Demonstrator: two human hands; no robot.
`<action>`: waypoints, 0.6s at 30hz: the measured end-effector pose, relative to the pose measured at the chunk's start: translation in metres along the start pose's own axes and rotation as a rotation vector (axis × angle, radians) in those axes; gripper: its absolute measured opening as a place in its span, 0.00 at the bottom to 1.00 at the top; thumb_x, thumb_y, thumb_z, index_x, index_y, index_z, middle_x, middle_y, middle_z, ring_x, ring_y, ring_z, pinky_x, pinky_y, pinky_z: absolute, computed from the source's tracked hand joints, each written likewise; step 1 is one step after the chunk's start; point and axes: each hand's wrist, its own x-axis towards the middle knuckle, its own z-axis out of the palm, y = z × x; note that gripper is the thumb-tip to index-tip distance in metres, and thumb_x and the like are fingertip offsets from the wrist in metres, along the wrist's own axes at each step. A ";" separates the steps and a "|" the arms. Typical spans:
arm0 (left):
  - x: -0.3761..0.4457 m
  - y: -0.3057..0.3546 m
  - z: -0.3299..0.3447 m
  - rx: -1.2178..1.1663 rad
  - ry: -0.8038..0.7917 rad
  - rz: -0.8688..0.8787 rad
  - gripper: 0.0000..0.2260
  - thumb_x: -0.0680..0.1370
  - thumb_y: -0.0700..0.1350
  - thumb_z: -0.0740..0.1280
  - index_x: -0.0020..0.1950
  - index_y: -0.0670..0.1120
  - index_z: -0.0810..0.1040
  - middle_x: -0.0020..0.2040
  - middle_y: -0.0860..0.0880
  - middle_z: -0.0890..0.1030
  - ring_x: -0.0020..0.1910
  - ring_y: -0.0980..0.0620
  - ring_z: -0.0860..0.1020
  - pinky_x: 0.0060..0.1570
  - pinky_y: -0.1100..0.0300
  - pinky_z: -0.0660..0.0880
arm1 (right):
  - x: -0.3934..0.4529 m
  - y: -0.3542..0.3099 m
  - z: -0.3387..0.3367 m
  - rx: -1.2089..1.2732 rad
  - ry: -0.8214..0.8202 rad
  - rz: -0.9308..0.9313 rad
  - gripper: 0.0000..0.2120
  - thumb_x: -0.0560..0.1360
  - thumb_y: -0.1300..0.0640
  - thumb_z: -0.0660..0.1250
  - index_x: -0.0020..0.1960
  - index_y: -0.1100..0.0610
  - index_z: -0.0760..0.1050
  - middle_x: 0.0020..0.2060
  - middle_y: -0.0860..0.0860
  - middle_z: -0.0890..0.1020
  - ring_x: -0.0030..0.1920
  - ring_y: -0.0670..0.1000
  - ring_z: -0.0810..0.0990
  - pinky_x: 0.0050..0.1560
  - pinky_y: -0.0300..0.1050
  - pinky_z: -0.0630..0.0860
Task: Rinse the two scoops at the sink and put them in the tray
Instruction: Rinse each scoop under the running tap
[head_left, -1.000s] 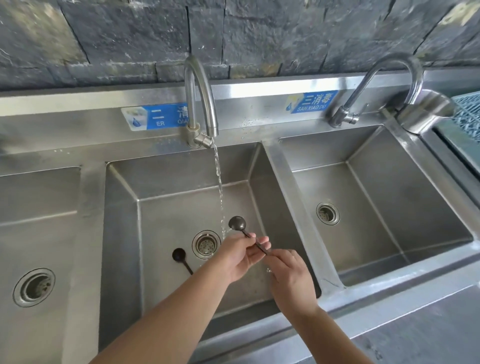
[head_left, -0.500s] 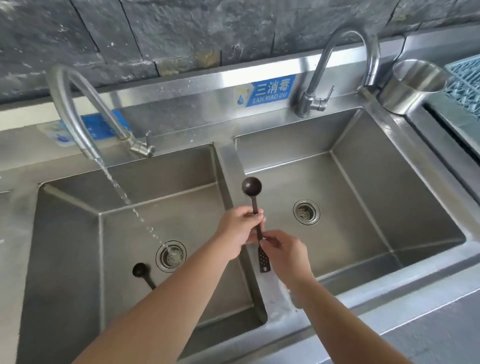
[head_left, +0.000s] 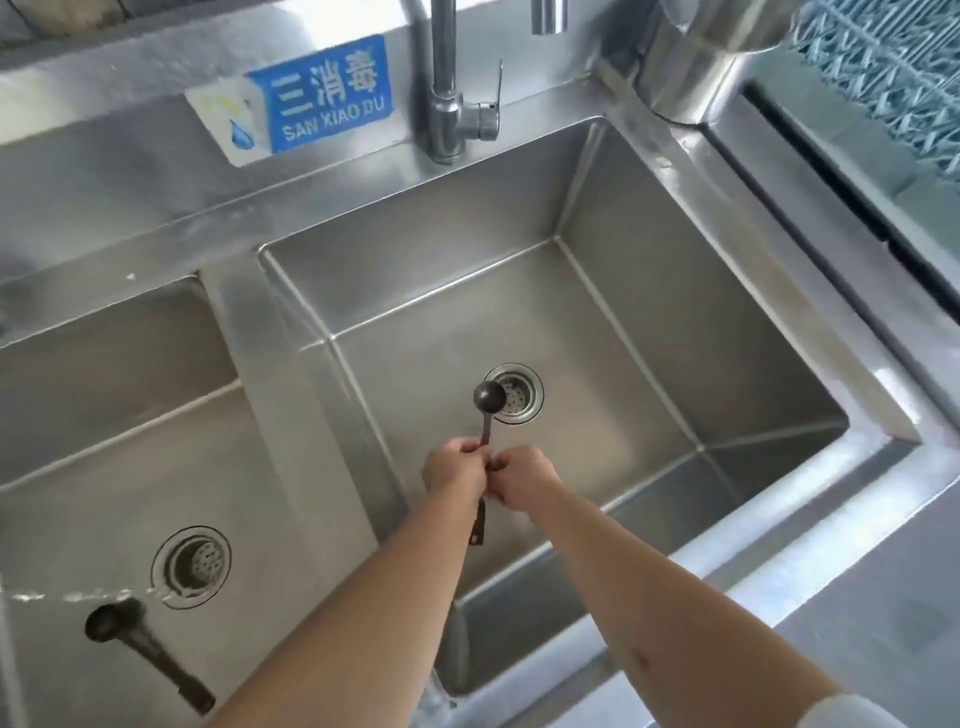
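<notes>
A dark long-handled scoop (head_left: 489, 399) hangs over the right basin (head_left: 649, 332), its round bowl up above the drain (head_left: 519, 396). My left hand (head_left: 453, 474) and my right hand (head_left: 522, 483) both grip its handle mid-length, side by side; the handle's end pokes out below them. The second dark scoop (head_left: 140, 647) lies flat on the floor of the left basin (head_left: 104, 441), just below that basin's drain (head_left: 191, 565). A blue lattice tray (head_left: 893, 83) shows at the top right edge, beyond the sink's rim.
A tap (head_left: 451, 98) stands behind the right basin. A steel cup (head_left: 696, 67) sits at the sink's back right corner. Water streaks across the left basin near the lying scoop. A steel divider separates the basins; a grey counter runs along the front right.
The held scoop has gone from under the running tap in the left basin rightward, across the divider, to over the right basin. Both hands stayed on its handle. The view swung right.
</notes>
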 end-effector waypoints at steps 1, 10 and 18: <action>0.009 -0.009 0.008 -0.023 0.015 -0.043 0.08 0.69 0.39 0.74 0.47 0.47 0.85 0.45 0.42 0.86 0.45 0.44 0.84 0.49 0.47 0.81 | 0.013 0.006 0.001 0.002 -0.032 0.022 0.06 0.70 0.61 0.70 0.37 0.52 0.77 0.31 0.49 0.81 0.38 0.53 0.82 0.40 0.40 0.80; 0.059 -0.052 0.039 -0.046 0.134 -0.243 0.13 0.72 0.33 0.67 0.52 0.44 0.86 0.50 0.42 0.85 0.46 0.44 0.82 0.40 0.60 0.75 | 0.094 0.039 0.040 -0.350 -0.122 0.032 0.10 0.72 0.59 0.67 0.50 0.63 0.82 0.49 0.61 0.85 0.52 0.60 0.83 0.51 0.50 0.80; 0.059 -0.048 0.034 0.193 0.104 -0.198 0.17 0.73 0.38 0.65 0.61 0.47 0.81 0.61 0.44 0.82 0.60 0.43 0.79 0.62 0.55 0.74 | 0.093 0.039 0.034 -0.450 -0.120 0.081 0.06 0.71 0.63 0.67 0.46 0.60 0.80 0.45 0.60 0.84 0.48 0.58 0.84 0.42 0.47 0.80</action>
